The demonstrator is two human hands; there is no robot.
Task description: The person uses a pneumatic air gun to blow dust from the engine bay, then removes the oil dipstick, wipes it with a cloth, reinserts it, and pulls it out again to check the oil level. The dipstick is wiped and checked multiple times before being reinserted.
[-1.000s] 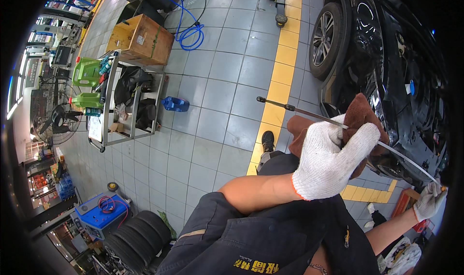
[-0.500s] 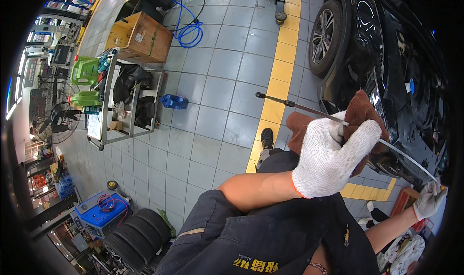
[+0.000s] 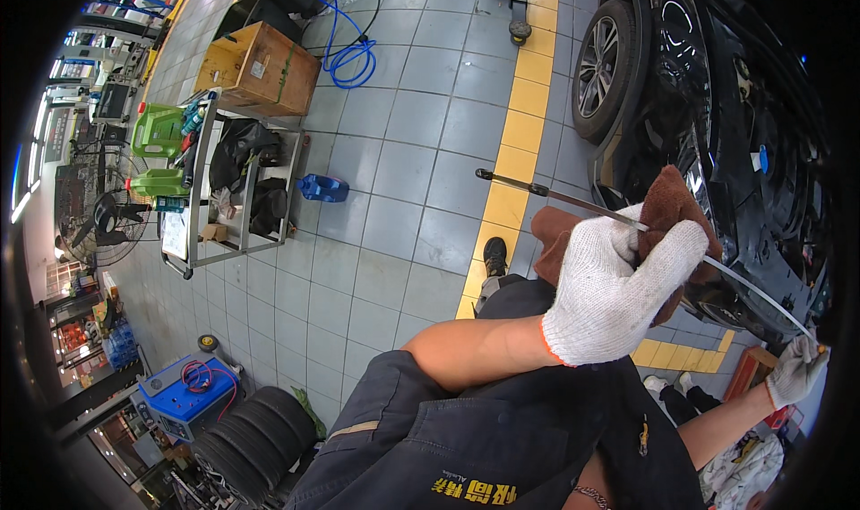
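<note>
A long thin oil dipstick (image 3: 588, 207) with a dark end part runs from the middle of the view to the far right. My left hand (image 3: 609, 295), in a white knit glove with an orange cuff, is closed round a brown cloth (image 3: 666, 203) wrapped about the dipstick. Another fold of the cloth hangs on the left side of that hand. At the far right, my right hand (image 3: 795, 372), gloved in white too, is closed at the dipstick's other end, by a small yellow-orange part. Some of its fingers are hidden at the dark rim.
A black car (image 3: 676, 80) with its engine bay exposed stands at right. To the left are a metal trolley (image 3: 244, 232) with green jugs, a blue bottle (image 3: 322, 188) on the floor, a wooden box (image 3: 260, 66), a blue hose (image 3: 354, 66) and stacked tyres (image 3: 260, 434). Another person's shoes (image 3: 657, 384) show lower right.
The dipstick's dark end has shifted very slightly to the right. The other person's shoes have changed place. My hands have hardly moved.
</note>
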